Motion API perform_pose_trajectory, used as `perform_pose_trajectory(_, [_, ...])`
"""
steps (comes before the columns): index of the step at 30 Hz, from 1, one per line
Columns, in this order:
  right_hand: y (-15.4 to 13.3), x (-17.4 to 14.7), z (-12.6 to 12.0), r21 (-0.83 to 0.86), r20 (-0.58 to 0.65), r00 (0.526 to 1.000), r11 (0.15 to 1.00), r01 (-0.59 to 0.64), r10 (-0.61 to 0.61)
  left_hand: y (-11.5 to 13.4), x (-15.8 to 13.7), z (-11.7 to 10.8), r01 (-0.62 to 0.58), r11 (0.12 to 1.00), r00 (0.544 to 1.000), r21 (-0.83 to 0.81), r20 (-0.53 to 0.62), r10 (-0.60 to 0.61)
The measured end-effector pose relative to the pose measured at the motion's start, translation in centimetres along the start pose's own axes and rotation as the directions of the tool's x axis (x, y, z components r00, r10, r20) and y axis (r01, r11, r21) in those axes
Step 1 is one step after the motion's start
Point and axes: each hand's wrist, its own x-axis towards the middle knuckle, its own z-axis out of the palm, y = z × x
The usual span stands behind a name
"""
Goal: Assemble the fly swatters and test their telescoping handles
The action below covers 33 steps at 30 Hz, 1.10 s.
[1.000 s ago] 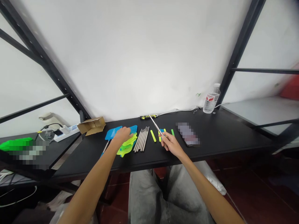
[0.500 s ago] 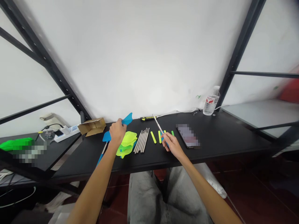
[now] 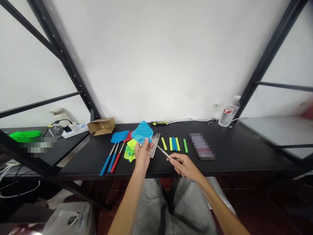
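Black counter (image 3: 227, 153): at its left, two blue flyswatters (image 3: 117, 136) and one red flyswatter (image 3: 115, 163) lie side by side, apparently for order. Above its middle, a blue mesh flyswatter (image 3: 143, 131) is held aslant, broad end towards the far left, long axis following its metal shaft (image 3: 161, 148) towards the near right. The left hand (image 3: 142, 155) has its grip closed at the neck, the right hand (image 3: 184, 165) round the shaft's near part, presumably for steadiness. Yellow-green mesh heads (image 3: 129, 154), steel rods (image 3: 154, 152) and coloured handle sleeves (image 3: 164, 143) lie grouped by kind.
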Motion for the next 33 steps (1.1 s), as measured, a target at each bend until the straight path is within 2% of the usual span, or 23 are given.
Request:
perform_pose_trajectory(3, [0.2,0.1,0.0,0.020,0.014,1.000,1.000,-0.017,0.017,-0.3,-0.6,0.2,0.015,0.999,0.999,-0.036,-0.041,-0.016])
perform_pose_trajectory(8, [0.6,0.4,0.2,0.006,-0.010,0.999,0.999,0.037,-0.037,-1.1,-0.7,0.0,0.046,0.993,0.994,-0.105,-0.095,-0.056])
perform_pose_trajectory(19, [0.5,0.3,0.1,-0.050,0.005,0.998,0.997,0.061,-0.060,-1.5,-0.8,-0.6,0.040,0.988,0.994,-0.149,-0.097,-0.055])
perform_pose_trajectory(25, [0.5,0.2,0.1,-0.046,0.005,0.998,0.997,0.061,-0.061,-1.5,-0.8,-0.6,0.000,0.994,0.999,-0.113,-0.053,-0.006])
perform_pose_trajectory(29, [0.6,0.2,0.0,-0.015,-0.005,0.999,0.998,0.053,-0.053,-1.7,-0.9,-0.5,-0.057,0.998,0.998,-0.030,0.026,0.058])
perform_pose_trajectory(33, [1.0,0.2,0.1,0.027,-0.017,0.998,0.998,0.057,-0.057,-2.0,-1.1,-0.3,-0.094,0.995,0.992,-0.032,0.082,0.097])
